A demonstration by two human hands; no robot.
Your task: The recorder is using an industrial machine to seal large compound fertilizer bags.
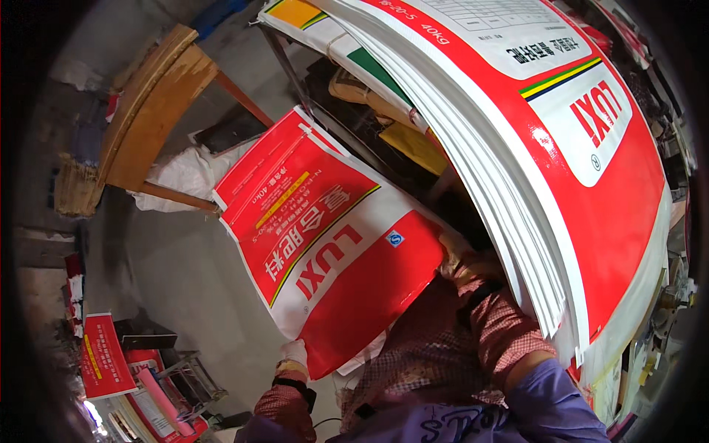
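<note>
Grey concrete floor (pixel 185 266) spreads under you, and you look down past your own checked sleeves and purple apron. Closest to you, your left hand (pixel 294 353), in a pale glove, grips the lower corner of a red and white printed sack (pixel 332 244); its fingers are closed on the sack's edge. Your right hand (pixel 461 262) holds the opposite side of the same sack, just under the overhang of the big stack, and its fingers look clamped on the edge too, though part of the hand is hidden. The sack hangs flat and tilted between your hands, off the floor, its printed face turned up to you.

Just to your right, a thick stack of the same sacks (pixel 561 148) arches over a tabletop, white edges fanned along its left side and touching your right sleeve. Under the stack lie yellow and green-marked sacks (pixel 354 66).

Down at the lower left, more red sacks (pixel 103 365) sit beside a metal frame (pixel 188 376). Farther off at the upper left, a wooden chair (pixel 148 111) stands with white cloth (pixel 185 177) bundled beneath it.
</note>
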